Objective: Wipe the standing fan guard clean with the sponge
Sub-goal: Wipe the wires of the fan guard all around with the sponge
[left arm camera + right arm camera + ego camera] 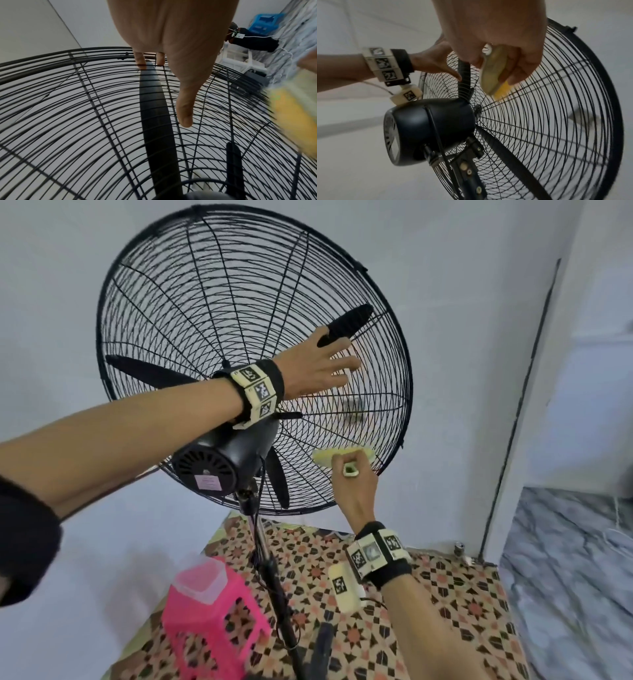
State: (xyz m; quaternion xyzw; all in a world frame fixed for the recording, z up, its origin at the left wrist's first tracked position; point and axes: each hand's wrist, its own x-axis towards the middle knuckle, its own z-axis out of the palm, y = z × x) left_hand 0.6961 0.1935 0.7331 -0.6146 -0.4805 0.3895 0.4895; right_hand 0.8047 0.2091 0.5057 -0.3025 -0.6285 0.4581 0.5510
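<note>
The black wire fan guard (205, 285) (68, 108) (573, 121) fills the upper head view, seen from the motor side, with dark blades inside. My left hand (318, 368) (171, 60) (435, 63) lies flat with straight fingers against the rear guard, right of the hub. My right hand (352, 474) (496, 56) grips a yellow sponge (342, 455) (494, 75) (295, 115) and presses it on the guard's lower right wires. The sponge's far end is hidden by the fingers.
The black motor housing (219, 463) (426, 129) and the fan pole (274, 583) stand below my left wrist. A pink plastic stool (212, 621) with a clear tub on it stands on the patterned floor (428, 611). White walls (479, 371) lie close behind.
</note>
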